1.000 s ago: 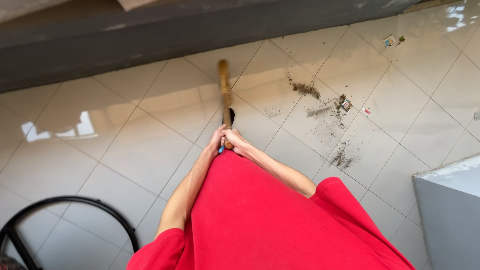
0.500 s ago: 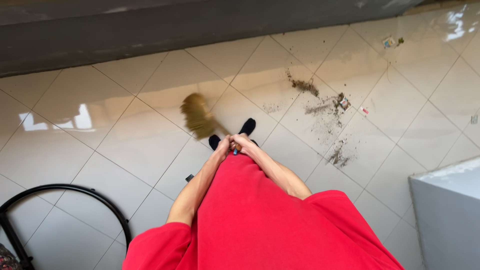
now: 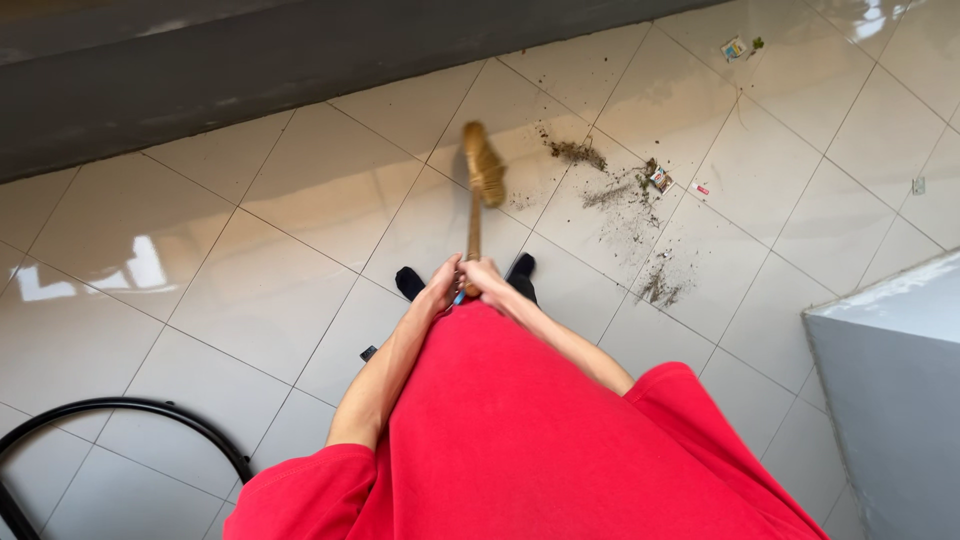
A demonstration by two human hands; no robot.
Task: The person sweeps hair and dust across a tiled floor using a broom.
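down below, both hands meet close together in front of the red shirt [image 3: 520, 440], wrapped around the top of a broom [image 3: 476, 205]. the left hand [image 3: 442, 285] is curled shut on the wooden handle, and the right hand [image 3: 485, 277] is closed on it just beside, the two touching or nearly so. the handle runs away from the body toward the dark wall [image 3: 300, 70], and the straw-coloured bristle head [image 3: 485, 165] sits at its far end, blurred, over a pale floor tile [image 3: 250, 290]; i cannot tell whether the bristles touch the floor. two feet in black socks [image 3: 410, 282] show on either side of the hands, standing on the glossy tiles. to the right of the bristles lies a scatter of dark dirt [image 3: 620, 195] with a small scrap of wrapper [image 3: 660, 178] in it, near the broom head but apart from it. another bit of litter [image 3: 737, 47] lies further off by the wall. a grey box-like surface [image 3: 890, 380] fills the right edge, and a black curved tube [image 3: 120, 410] arcs across the lower left corner.
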